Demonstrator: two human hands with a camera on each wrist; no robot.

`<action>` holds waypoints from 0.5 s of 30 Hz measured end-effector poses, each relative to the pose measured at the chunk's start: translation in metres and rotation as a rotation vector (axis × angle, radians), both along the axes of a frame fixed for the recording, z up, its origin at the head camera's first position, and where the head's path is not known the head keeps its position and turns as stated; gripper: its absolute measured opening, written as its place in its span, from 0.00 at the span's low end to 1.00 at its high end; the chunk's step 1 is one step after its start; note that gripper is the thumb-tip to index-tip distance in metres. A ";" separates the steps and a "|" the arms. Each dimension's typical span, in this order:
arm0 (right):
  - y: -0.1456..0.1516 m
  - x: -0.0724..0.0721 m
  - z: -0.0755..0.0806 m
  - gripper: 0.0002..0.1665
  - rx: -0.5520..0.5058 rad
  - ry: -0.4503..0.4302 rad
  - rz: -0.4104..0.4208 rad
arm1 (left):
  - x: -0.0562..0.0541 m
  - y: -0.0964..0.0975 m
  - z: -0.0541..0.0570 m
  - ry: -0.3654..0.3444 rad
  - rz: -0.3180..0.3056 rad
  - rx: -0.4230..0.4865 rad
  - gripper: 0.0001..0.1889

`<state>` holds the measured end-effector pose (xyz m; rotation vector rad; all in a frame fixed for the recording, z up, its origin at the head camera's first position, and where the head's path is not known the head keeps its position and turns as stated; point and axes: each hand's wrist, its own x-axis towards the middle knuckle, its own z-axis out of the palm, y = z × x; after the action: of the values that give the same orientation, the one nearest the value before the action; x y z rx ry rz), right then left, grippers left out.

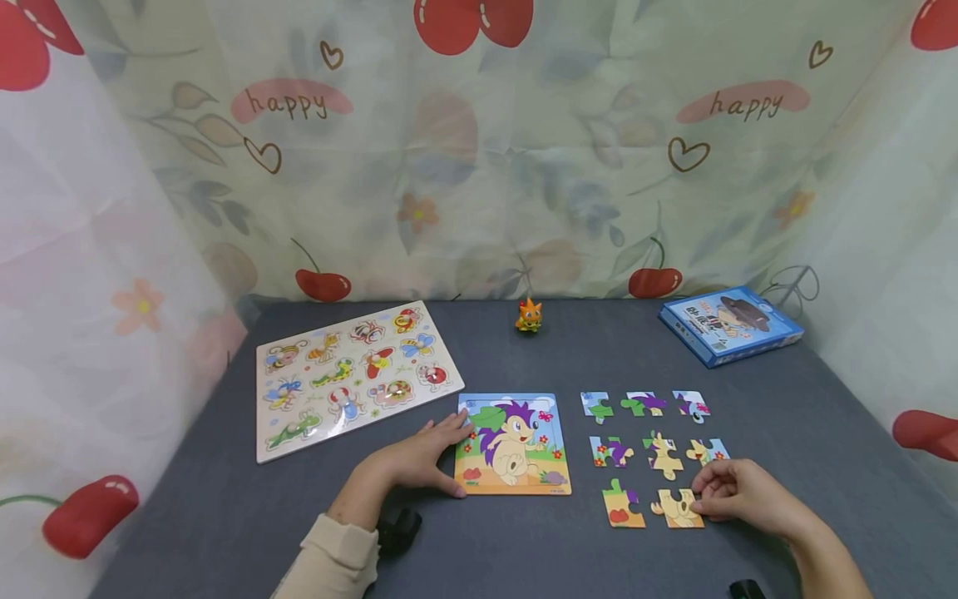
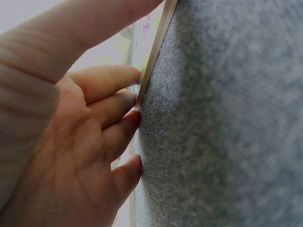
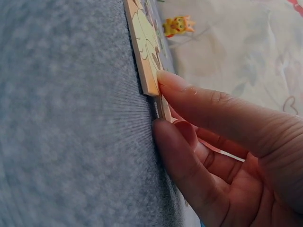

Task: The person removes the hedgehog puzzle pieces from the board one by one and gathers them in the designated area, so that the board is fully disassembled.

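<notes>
A square hedgehog picture puzzle board (image 1: 513, 445) lies on the dark cloth. My left hand (image 1: 419, 456) rests at its left side, fingers along the upper left edge and thumb by the lower left corner. In the left wrist view, the fingers (image 2: 113, 82) touch the board's thin edge (image 2: 150, 64). On the right, my right hand (image 1: 741, 495) pinches with thumb and forefinger at the right edge of a yellow belly puzzle piece (image 1: 679, 509) in the front row. The right wrist view shows this piece (image 3: 146, 47) flat on the cloth; the fingers partly hide its end.
Several loose puzzle pieces (image 1: 662, 453) lie in rows right of the board. An insect peg board (image 1: 355, 378) lies at the back left. A small orange toy figure (image 1: 528, 317) stands at the back, and a blue box (image 1: 732, 324) lies at the back right.
</notes>
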<state>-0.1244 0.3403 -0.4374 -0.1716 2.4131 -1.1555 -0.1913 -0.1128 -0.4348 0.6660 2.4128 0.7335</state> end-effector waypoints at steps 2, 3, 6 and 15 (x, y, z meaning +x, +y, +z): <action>0.000 0.000 0.000 0.23 0.005 0.001 0.001 | 0.000 0.000 0.000 0.000 0.001 0.002 0.47; -0.001 0.000 0.001 0.23 0.006 0.000 0.001 | 0.000 0.000 0.000 0.000 0.000 0.003 0.47; -0.002 0.000 0.002 0.22 0.016 0.001 0.000 | 0.001 0.000 0.001 0.001 0.003 0.010 0.47; -0.003 -0.001 0.004 0.23 0.015 -0.007 -0.006 | 0.001 0.000 0.001 -0.002 0.009 0.001 0.47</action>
<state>-0.1253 0.3373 -0.4330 -0.1561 2.4168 -1.1389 -0.1903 -0.1131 -0.4336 0.6549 2.4153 0.7389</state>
